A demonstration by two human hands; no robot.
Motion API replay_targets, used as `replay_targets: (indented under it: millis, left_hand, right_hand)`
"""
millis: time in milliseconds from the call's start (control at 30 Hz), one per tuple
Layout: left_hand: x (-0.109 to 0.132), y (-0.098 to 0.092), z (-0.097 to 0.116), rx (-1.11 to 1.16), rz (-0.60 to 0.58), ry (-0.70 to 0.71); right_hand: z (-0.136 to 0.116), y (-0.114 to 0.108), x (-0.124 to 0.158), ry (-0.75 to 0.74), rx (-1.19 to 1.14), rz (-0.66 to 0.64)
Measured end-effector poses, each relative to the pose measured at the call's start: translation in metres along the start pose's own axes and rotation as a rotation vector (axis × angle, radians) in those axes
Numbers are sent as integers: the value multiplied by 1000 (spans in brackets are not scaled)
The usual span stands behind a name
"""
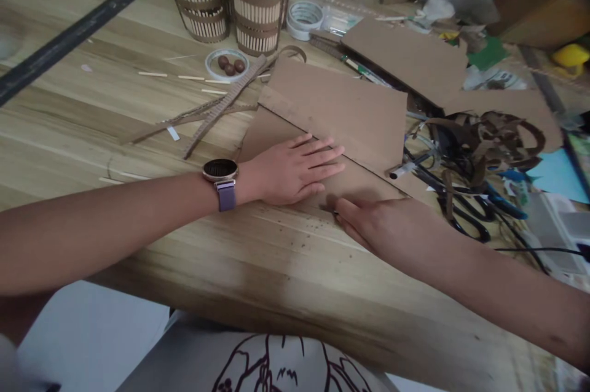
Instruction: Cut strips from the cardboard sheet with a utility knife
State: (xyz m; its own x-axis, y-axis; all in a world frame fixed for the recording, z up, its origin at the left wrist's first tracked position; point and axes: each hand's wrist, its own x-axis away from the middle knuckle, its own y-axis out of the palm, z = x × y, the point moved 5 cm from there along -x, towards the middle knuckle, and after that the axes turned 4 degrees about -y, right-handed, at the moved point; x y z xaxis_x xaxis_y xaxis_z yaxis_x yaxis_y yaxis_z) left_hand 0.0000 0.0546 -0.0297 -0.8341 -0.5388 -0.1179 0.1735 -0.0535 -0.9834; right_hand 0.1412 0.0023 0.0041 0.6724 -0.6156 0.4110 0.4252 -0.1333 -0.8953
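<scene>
My left hand point(295, 172) lies flat with fingers spread, pressing on a lower brown cardboard sheet point(267, 134). The fingertips reach the edge of a second cardboard piece point(345, 109) that rests over its far part. My right hand point(375, 220) is closed in a pinch at the near edge of the lower sheet, a little right of the left hand. A small dark tip shows at its fingers, but the thing held is mostly hidden. Brown crumbs are scattered on the wooden table point(258, 250) just below the sheet.
Corrugated strips point(225, 106) and a roll of tape holding brown balls point(230, 65) lie at left. Two stick-and-cardboard baskets point(258, 8) stand behind. On the right are black-handled scissors point(465, 214), a pen point(401, 169), curled brown scraps point(502, 140) and more cardboard point(405, 54).
</scene>
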Motion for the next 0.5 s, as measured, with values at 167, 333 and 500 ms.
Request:
replay_targets:
  millis: [167, 333, 500]
  left_hand:
    - [-1, -1, 1, -7, -8, -7]
    - [0, 0, 1, -15, -10, -5]
    - [1, 1, -1, 14, 21, 19]
  right_hand:
    - [0, 2, -1, 2, -25, -19]
    - [-5, -5, -6, 48, 18, -125]
    - [-7, -9, -9, 21, 53, -173]
